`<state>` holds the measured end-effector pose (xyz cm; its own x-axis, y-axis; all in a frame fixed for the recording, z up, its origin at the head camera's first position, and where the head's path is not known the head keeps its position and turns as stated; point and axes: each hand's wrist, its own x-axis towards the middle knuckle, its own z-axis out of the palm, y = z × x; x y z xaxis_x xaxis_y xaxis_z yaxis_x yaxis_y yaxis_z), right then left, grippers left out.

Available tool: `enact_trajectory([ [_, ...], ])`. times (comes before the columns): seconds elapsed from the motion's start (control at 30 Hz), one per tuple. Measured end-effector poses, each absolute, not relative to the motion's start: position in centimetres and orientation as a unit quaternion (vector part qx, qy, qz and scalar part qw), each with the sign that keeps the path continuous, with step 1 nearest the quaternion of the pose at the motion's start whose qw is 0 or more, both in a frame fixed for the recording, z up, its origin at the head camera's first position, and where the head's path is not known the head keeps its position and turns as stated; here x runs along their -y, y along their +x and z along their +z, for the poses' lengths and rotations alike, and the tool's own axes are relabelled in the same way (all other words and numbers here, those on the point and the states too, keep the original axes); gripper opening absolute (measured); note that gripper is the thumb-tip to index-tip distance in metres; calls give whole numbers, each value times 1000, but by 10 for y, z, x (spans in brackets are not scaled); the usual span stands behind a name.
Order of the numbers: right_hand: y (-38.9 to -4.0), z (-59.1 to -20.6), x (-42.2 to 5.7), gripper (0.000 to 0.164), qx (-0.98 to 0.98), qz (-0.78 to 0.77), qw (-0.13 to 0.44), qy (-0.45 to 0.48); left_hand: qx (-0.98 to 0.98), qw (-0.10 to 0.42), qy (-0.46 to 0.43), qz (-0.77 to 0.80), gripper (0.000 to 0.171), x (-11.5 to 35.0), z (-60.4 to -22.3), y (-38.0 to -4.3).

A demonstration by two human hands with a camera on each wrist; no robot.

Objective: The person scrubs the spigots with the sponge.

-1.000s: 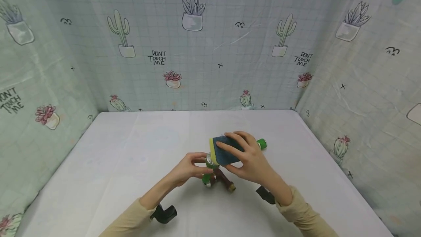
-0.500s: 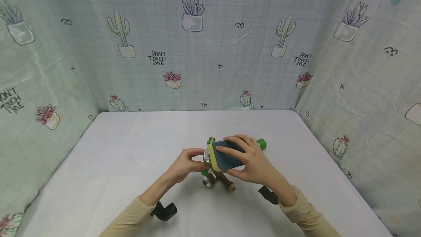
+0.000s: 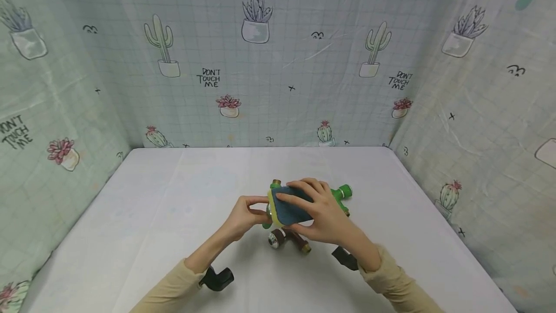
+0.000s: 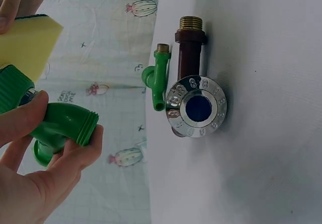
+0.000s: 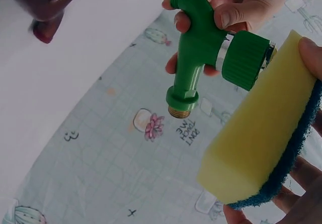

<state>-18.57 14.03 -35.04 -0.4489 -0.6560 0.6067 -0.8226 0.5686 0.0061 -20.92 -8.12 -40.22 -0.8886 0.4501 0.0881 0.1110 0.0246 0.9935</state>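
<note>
My left hand (image 3: 246, 217) holds a green water tap (image 5: 193, 48) by its body, thumb on one side and fingers round the other. The tap has a ribbed green knob (image 5: 245, 60) and a brass threaded end (image 5: 179, 113). In my right hand (image 3: 323, 214) is a sponge (image 3: 292, 205), yellow with a dark blue scouring side. Its yellow face lies against the end of the knob, as the right wrist view shows. The sponge hides much of the tap in the head view. Just below the hands, a brown tap (image 3: 299, 242) with a silver numbered dial (image 4: 196, 106) lies on the table.
A second green tap (image 3: 343, 192) lies on the white table (image 3: 173, 206) beyond my right hand. Black curved pieces (image 3: 218, 279) show by both wrists. Cloth printed with cacti (image 3: 256, 86) walls the back and sides.
The green tap has turned in my left hand; its silver knob end is now hidden by the sponge. My right hand has shifted the sponge slightly left and lower.
</note>
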Motion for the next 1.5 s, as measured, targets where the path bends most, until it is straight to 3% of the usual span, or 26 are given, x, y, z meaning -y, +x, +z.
enact_trajectory([
  [0.43, -187, -345, -139, 58, 833, 172, 293, 437, -712, 127, 199, 661, 45, 77, -397, -204],
  [0.9, -186, -351, -163, 54, 852, 216, 223, 423, -698, 118, 202, 677, 44, 84, -397, -207],
  [1.1, -187, -349, -169, 55, 853, 214, 215, 425, -689, 140, 216, 677, 51, 89, -396, -208],
  [1.37, -188, -350, -175, 59, 853, 217, 220, 419, -663, 176, 162, 710, 64, 91, -395, -211],
  [1.5, -188, -352, -177, 60, 851, 217, 227, 421, -673, 174, 172, 698, 57, 91, -396, -212],
])
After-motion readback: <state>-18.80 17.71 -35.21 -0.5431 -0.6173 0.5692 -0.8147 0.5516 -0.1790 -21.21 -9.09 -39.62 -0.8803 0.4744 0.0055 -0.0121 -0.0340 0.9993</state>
